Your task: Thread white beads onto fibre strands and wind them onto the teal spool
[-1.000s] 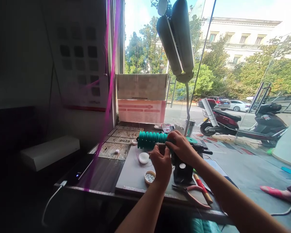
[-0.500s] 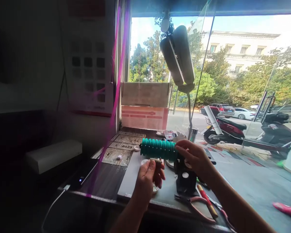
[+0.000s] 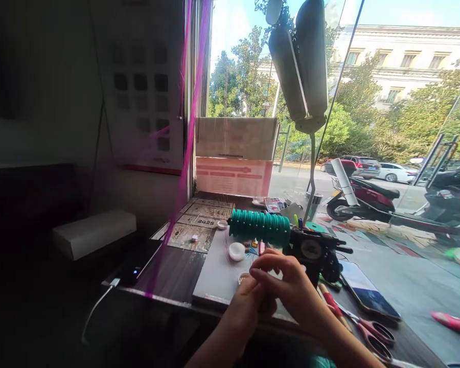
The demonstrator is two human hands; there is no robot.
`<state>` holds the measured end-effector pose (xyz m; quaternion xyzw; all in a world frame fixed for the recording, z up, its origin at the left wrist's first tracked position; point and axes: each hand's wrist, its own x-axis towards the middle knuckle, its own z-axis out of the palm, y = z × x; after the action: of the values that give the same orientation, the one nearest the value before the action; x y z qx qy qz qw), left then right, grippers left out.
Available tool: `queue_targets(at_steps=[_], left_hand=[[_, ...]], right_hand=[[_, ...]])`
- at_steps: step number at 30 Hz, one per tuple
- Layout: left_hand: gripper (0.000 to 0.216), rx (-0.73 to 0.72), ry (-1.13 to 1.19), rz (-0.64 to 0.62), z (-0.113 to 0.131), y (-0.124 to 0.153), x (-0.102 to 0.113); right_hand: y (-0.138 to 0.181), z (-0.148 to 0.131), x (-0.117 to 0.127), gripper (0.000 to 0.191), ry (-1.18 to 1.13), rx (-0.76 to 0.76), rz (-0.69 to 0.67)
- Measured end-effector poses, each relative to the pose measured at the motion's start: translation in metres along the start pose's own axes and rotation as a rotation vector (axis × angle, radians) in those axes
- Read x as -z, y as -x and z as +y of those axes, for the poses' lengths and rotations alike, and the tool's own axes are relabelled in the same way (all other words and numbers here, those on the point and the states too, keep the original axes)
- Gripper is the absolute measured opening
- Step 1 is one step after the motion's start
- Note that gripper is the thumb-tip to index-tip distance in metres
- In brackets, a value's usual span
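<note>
My left hand (image 3: 247, 304) and my right hand (image 3: 285, 276) meet low over the front of a pale board (image 3: 209, 289). Both have their fingers curled and pinched together; what lies between them, if anything, is hidden. Above and behind them is a teal ribbed roller (image 3: 258, 228) dotted with small white points, mounted sideways on a black stand (image 3: 312, 250). Neither hand touches the roller. A small dish (image 3: 243, 278) shows partly behind my fingers, and a round white lid or dish (image 3: 236, 251) sits beyond it.
Right of my right arm lie a phone (image 3: 370, 290), red-handled scissors (image 3: 379, 335) and a red-and-yellow handle (image 3: 331, 304). Behind the stand rises a lamp (image 3: 301, 71). Magenta strands (image 3: 189, 138) hang at left, and a small pale cube (image 3: 194, 238) rests on a printed sheet (image 3: 184, 235).
My right hand has left the roller's right end and come down to my left hand. My left hand has shifted lower and rightward. The view has shifted, revealing the phone and scissors.
</note>
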<state>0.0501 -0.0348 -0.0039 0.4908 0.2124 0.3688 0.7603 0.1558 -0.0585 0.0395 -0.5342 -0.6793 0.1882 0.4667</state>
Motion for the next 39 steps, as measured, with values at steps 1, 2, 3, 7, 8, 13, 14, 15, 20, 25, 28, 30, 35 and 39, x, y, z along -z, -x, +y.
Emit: queue_targets(at_steps=[1, 2, 3, 7, 8, 13, 14, 15, 20, 25, 28, 30, 35, 39], left_hand=[[0.043, -0.018, -0.034, -0.005, 0.001, 0.0, 0.003], [0.041, -0.044, -0.07, -0.004, 0.002, 0.001, 0.006], [0.038, -0.071, -0.104, 0.005, 0.004, 0.001, 0.009], [0.027, -0.142, -0.22, 0.039, 0.016, 0.004, 0.02], [0.024, -0.15, -0.253, 0.027, 0.019, 0.005, 0.021], [0.01, -0.16, -0.422, -0.073, 0.033, 0.004, 0.02], [0.009, -0.155, -0.439, -0.09, 0.034, 0.003, 0.02], [0.009, -0.15, -0.448, -0.105, 0.034, 0.002, 0.02], [0.017, -0.125, -0.455, -0.121, 0.034, -0.001, 0.022], [0.016, -0.157, -0.398, -0.08, 0.034, -0.001, 0.016], [0.023, -0.16, -0.257, -0.029, 0.027, -0.002, 0.009], [0.025, -0.186, -0.204, 0.0, 0.02, -0.003, 0.005], [0.021, -0.223, -0.23, -0.007, 0.012, -0.002, 0.006], [0.029, -0.089, -0.263, -0.086, 0.024, 0.001, 0.009]], right_hand=[[0.0, -0.001, 0.001, 0.013, 0.025, 0.016, 0.011], [0.0, -0.001, 0.003, 0.013, 0.054, 0.039, 0.016], [0.0, -0.002, 0.005, 0.013, 0.087, 0.066, 0.016], [0.003, 0.0, 0.022, 0.017, 0.298, 0.154, -0.062], [0.003, 0.0, 0.025, 0.019, 0.347, 0.18, -0.092], [0.003, -0.001, 0.034, 0.018, 0.512, 0.294, -0.201], [0.002, -0.002, 0.035, 0.019, 0.537, 0.308, -0.219], [0.002, -0.003, 0.036, 0.019, 0.558, 0.322, -0.24], [0.0, -0.003, 0.039, 0.019, 0.599, 0.355, -0.315], [0.002, 0.004, 0.035, 0.016, 0.228, 0.183, -0.171], [0.003, 0.007, 0.025, 0.018, -0.219, -0.068, -0.045], [0.004, 0.007, 0.017, 0.021, -0.432, -0.174, 0.022], [0.003, 0.005, 0.007, 0.021, -0.611, -0.263, 0.088], [0.004, 0.005, 0.012, 0.022, -0.442, -0.151, 0.05]])
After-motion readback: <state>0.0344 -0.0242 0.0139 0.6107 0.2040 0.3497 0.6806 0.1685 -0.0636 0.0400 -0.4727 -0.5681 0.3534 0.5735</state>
